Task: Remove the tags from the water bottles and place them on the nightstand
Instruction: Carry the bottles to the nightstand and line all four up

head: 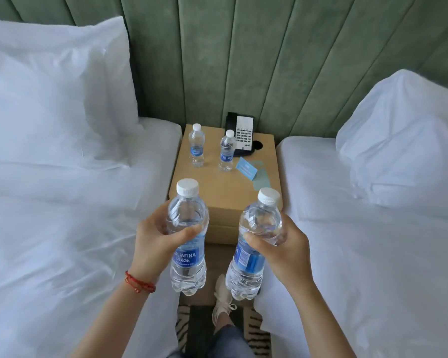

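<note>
My left hand [158,239] grips a clear water bottle [188,264] with a blue label and white cap, held upright in front of the nightstand [217,192]. My right hand [285,244] grips a second bottle of the same kind [248,264], tilted slightly. Both bottles hang in the air between the two beds, short of the nightstand's front edge. Two smaller-looking bottles stand on the wooden nightstand top, one at the back left [196,146] and one near the middle [226,151]. Light blue paper tags [251,171] lie flat on the nightstand's right side.
A black and white telephone [241,134] sits at the nightstand's back right. White beds with pillows flank it, left [62,202] and right [373,228]. A green padded headboard [243,60] rises behind. My shoe [223,301] stands on a striped rug below.
</note>
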Tool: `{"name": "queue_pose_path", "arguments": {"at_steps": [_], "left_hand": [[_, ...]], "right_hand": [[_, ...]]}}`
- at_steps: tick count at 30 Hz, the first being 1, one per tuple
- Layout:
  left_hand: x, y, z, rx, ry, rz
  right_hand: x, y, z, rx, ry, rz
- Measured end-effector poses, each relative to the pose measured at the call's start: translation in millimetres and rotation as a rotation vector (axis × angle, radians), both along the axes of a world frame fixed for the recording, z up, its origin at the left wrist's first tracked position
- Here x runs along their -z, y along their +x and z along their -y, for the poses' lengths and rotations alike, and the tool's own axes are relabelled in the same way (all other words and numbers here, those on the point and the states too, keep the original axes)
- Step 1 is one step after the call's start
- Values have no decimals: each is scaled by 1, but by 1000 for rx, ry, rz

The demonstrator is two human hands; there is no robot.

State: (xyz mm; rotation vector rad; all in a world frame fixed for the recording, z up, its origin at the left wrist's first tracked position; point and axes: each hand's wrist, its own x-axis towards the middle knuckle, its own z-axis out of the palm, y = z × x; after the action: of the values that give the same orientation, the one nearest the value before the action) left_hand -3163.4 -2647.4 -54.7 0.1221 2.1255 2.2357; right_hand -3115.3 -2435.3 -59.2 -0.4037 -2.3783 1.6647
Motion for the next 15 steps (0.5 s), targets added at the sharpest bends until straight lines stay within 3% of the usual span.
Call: {"name": "queue_pose_path", "arguments": {"at_steps": [15], "left_hand": [[52, -212, -58, -132, -246, 48]], "right_hand": [[56, -227, -58, -46, -12, 93]]}}
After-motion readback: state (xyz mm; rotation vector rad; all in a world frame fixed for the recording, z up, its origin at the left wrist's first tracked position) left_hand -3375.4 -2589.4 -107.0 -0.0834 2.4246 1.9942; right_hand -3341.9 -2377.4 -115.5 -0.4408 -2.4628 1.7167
